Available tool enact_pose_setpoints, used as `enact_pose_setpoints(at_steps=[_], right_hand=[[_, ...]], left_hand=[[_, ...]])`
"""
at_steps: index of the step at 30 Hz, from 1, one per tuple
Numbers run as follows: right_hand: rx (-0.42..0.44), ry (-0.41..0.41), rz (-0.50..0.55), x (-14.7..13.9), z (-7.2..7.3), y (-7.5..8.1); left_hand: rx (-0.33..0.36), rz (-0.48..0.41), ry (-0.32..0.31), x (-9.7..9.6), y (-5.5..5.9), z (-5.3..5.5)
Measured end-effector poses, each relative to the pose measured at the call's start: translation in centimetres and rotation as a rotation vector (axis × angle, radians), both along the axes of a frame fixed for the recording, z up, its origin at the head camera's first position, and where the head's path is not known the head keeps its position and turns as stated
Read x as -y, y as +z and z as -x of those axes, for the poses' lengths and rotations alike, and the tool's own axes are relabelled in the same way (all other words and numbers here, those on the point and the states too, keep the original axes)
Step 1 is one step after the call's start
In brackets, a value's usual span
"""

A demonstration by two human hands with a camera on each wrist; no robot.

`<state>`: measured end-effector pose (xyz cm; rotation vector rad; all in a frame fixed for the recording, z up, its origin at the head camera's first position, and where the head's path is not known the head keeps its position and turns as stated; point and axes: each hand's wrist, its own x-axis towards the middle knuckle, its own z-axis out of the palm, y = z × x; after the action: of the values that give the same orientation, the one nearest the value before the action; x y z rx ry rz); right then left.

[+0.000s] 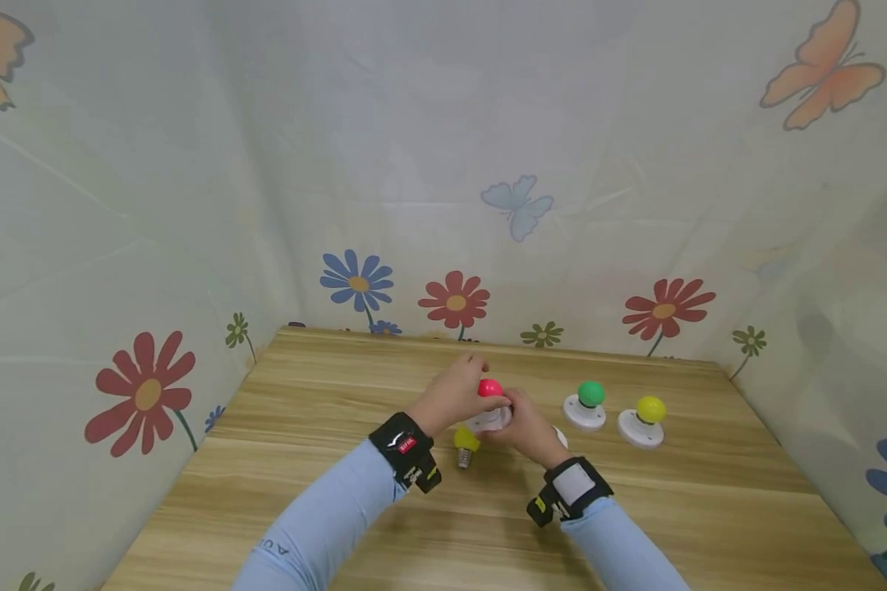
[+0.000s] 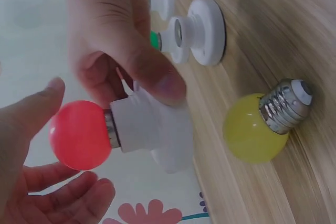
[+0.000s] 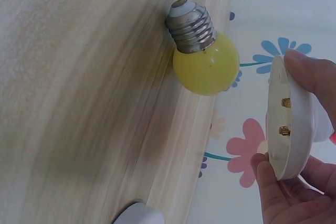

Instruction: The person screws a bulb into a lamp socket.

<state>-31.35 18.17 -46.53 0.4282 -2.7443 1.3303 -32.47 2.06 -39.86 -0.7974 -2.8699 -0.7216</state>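
My right hand (image 1: 528, 431) grips a white round lamp holder (image 2: 173, 135) by its rim, thumb on one side and fingers on the other. The holder is lifted and tilted, with its underside and brass contacts facing the right wrist camera. A red bulb (image 2: 81, 136) sits in its socket, metal collar partly visible. Around this bulb my left hand (image 1: 454, 394) spreads its thumb and fingers loosely, with a gap at the thumb in the left wrist view. A loose yellow bulb (image 3: 206, 66) with a metal screw base lies on the table just below the hands.
On the wooden table (image 1: 325, 386), a vacant white lamp holder (image 2: 207, 32) stands partly hidden behind my right hand. Farther right are holders with a green bulb (image 1: 591, 394) and another yellow bulb (image 1: 650, 409). A flowered curtain (image 1: 414, 164) hangs around the table.
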Motion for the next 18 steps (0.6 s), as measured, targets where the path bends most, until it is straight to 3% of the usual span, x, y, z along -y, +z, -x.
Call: enact_pose_setpoints(at_steps=[2, 5, 11, 18], right_hand=[[-0.003, -0.006, -0.001, 0.01, 0.04, 0.00], [-0.004, -0.019, -0.015, 0.02, -0.04, -0.02], [-0.008, -0.011, -0.054, 0.00, -0.21, 0.03], [-0.035, 0.020, -0.054, -0.32, -0.01, -0.08]], left_hand=[[-0.017, 0.031, 0.026, -0.02, 0.03, -0.16], [-0.045, 0.071, 0.019, -0.10, 0.13, -0.38], [-0.093, 0.146, -0.064, -0.29, 0.25, -0.45], [-0.075, 0.197, -0.124, -0.31, 0.31, -0.39]])
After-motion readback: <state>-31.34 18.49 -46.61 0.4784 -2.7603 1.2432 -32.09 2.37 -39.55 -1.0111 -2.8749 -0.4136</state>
